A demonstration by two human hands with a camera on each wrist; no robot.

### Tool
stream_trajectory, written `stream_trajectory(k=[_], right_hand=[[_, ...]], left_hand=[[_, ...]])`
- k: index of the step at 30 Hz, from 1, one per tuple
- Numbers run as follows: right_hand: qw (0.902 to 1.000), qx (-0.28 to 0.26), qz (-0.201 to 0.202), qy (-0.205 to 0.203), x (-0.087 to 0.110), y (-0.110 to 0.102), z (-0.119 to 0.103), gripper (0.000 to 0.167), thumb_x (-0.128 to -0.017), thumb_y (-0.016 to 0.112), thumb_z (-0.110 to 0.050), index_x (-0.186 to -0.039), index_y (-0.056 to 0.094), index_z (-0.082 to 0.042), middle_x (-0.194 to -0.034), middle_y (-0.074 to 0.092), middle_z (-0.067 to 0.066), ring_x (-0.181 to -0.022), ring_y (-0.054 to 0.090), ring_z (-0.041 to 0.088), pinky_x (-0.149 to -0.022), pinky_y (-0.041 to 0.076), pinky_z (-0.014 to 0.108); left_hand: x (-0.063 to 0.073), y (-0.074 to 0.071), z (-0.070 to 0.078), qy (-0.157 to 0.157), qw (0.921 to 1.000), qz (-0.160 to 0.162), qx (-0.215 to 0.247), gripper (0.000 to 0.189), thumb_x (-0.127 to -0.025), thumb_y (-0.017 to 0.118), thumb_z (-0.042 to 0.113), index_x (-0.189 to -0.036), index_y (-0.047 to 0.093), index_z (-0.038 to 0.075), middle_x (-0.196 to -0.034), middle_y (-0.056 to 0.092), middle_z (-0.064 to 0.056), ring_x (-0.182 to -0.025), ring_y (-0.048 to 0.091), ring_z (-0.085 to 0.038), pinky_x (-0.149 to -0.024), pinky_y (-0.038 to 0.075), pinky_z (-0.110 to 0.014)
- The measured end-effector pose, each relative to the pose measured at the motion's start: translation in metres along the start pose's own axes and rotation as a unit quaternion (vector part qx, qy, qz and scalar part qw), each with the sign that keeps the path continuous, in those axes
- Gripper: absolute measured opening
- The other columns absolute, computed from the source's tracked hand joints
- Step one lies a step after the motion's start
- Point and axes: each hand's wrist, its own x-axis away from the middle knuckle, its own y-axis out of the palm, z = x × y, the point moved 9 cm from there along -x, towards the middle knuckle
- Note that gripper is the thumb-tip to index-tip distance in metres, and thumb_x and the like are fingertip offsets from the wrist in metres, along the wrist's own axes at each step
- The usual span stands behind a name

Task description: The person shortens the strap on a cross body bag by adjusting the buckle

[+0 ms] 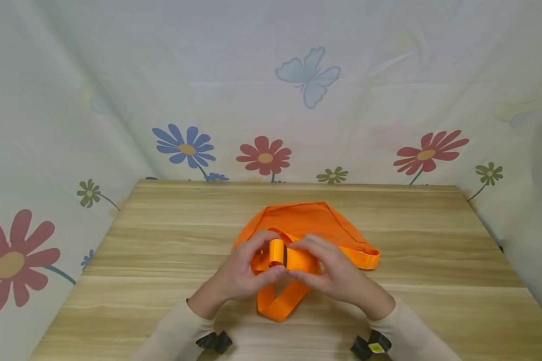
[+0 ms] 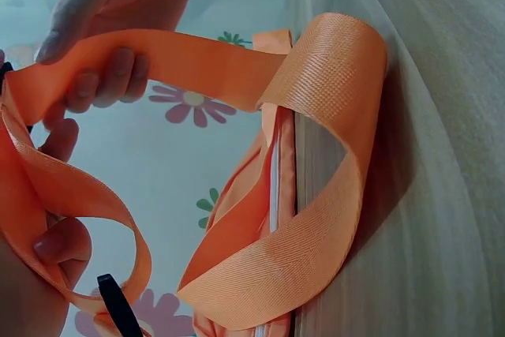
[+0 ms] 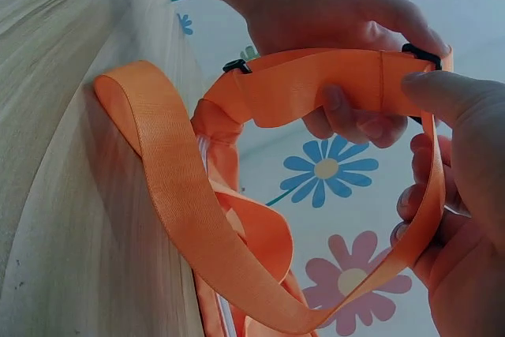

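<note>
An orange fabric bag (image 1: 307, 220) lies on the table, its wide orange webbing strap (image 1: 282, 303) looping toward me. Both hands hold the strap above the bag. At a black slider buckle (image 1: 285, 256), my left hand (image 1: 248, 265) pinches the strap where it bends into a small loop. On the other side of the buckle, my right hand (image 1: 327, 263) grips the strap between thumb and fingers. The right wrist view shows the buckle (image 3: 422, 57) between the two hands, with a second black fitting (image 3: 237, 65) farther along the strap. A white zipper (image 2: 274, 183) runs along the bag's edge.
The bag rests on a wood-grain table (image 1: 171, 215). Behind it hangs a pale cloth (image 1: 235, 75) printed with flowers and a butterfly. Another strap loop (image 1: 366, 258) sticks out at the bag's right side. Black wrist devices (image 1: 214, 342) sit below the sleeves.
</note>
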Motion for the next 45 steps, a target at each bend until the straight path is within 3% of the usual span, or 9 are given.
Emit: stream_trajectory(k=[5, 11, 17, 25, 31, 37, 45], right_hand=[[0.9999, 0.008, -0.002, 0.009, 0.003, -0.003, 0.003, 0.046, -0.093, 0.087, -0.016, -0.135, 0.068, -0.013, -0.113, 0.068, -0.003, -0.095, 0.062, 0.009, -0.082, 0.060, 0.024], [0.9990, 0.036, 0.005, 0.027, 0.012, -0.013, 0.014, 0.048, -0.091, 0.089, -0.018, -0.133, 0.069, -0.011, -0.117, 0.069, -0.004, -0.099, 0.062, 0.008, -0.086, 0.060, 0.025], [0.9995, 0.024, 0.018, 0.012, 0.017, -0.020, 0.016, 0.043, -0.091, 0.088, -0.014, -0.130, 0.070, -0.014, -0.109, 0.066, -0.005, -0.089, 0.057, 0.006, -0.074, 0.055, 0.022], [0.9997, 0.007, 0.023, -0.010, 0.017, -0.016, 0.015, 0.045, -0.091, 0.086, -0.008, -0.133, 0.069, -0.012, -0.108, 0.065, -0.002, -0.089, 0.057, 0.007, -0.076, 0.054, 0.022], [0.9998, -0.009, 0.019, -0.005, 0.014, -0.010, 0.013, 0.044, -0.093, 0.084, -0.009, -0.134, 0.068, -0.013, -0.110, 0.065, -0.004, -0.091, 0.057, 0.007, -0.077, 0.054, 0.021], [0.9999, -0.005, 0.012, -0.008, 0.008, -0.004, 0.004, 0.044, -0.094, 0.085, -0.012, -0.134, 0.068, -0.014, -0.112, 0.064, -0.003, -0.090, 0.058, 0.007, -0.075, 0.058, 0.021], [0.9997, 0.024, 0.007, 0.007, 0.009, -0.005, 0.007, 0.053, -0.090, 0.088, -0.012, -0.139, 0.066, -0.011, -0.117, 0.066, -0.002, -0.093, 0.060, 0.008, -0.079, 0.060, 0.023]], left_hand=[[-0.001, 0.000, 0.001, 0.001, 0.9997, 0.000, 0.026, 0.042, -0.096, 0.077, 0.019, -0.135, 0.061, 0.012, -0.117, 0.069, 0.000, -0.097, 0.063, -0.013, -0.083, 0.059, -0.027], [0.001, -0.007, -0.002, -0.009, 0.9985, 0.020, 0.050, 0.042, -0.095, 0.078, 0.012, -0.133, 0.062, 0.015, -0.116, 0.068, -0.002, -0.100, 0.064, -0.017, -0.087, 0.062, -0.029], [0.003, -0.010, -0.002, -0.005, 0.9979, 0.024, 0.060, 0.045, -0.094, 0.078, 0.007, -0.134, 0.058, 0.014, -0.112, 0.065, -0.004, -0.097, 0.065, -0.016, -0.086, 0.063, -0.028], [0.003, -0.004, -0.005, -0.003, 0.9967, 0.015, 0.080, 0.046, -0.095, 0.076, 0.007, -0.135, 0.054, 0.011, -0.114, 0.069, -0.007, -0.097, 0.067, -0.016, -0.090, 0.062, -0.029], [0.003, -0.001, -0.004, 0.020, 0.9954, 0.014, 0.093, 0.044, -0.096, 0.075, 0.007, -0.134, 0.054, 0.007, -0.117, 0.066, -0.010, -0.100, 0.066, -0.018, -0.090, 0.062, -0.030], [0.002, 0.006, -0.002, 0.022, 0.9932, 0.005, 0.114, 0.044, -0.096, 0.076, 0.008, -0.135, 0.054, 0.007, -0.127, 0.063, -0.009, -0.107, 0.066, -0.018, -0.093, 0.064, -0.029], [0.004, 0.000, -0.002, 0.036, 0.9927, 0.022, 0.113, 0.038, -0.098, 0.074, 0.006, -0.133, 0.056, 0.007, -0.123, 0.065, -0.014, -0.105, 0.067, -0.018, -0.092, 0.064, -0.029]])
